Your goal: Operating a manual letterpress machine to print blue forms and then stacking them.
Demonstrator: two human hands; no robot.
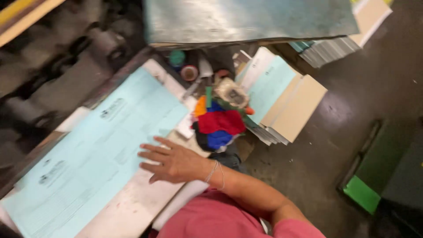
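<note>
From the head camera, one hand point(174, 162) lies flat and wide open on a big light-blue printed paper sheet point(94, 150). The fingers point(152, 155) are spread out and press down on the sheet. They grip nothing. The arm reaches across the body from the lower right, so I cannot tell for sure which hand it is; it looks like the right one. The other hand is not in the picture.

The sheet lies on a white table point(132, 207) with worn, smudged spots. It is long, thin and smooth. I think it is very light and floppy, and it could slide, crease or tear easily. A good place to take hold would be at an edge or a corner, with a soft pinch.

Just past the sheet lies a pile of soft coloured rags point(218, 123), red, blue and orange. Beside them are stiff stacks of paper point(282, 99), blue and tan. The dark floor point(352, 110) looks hard and shiny.
</note>
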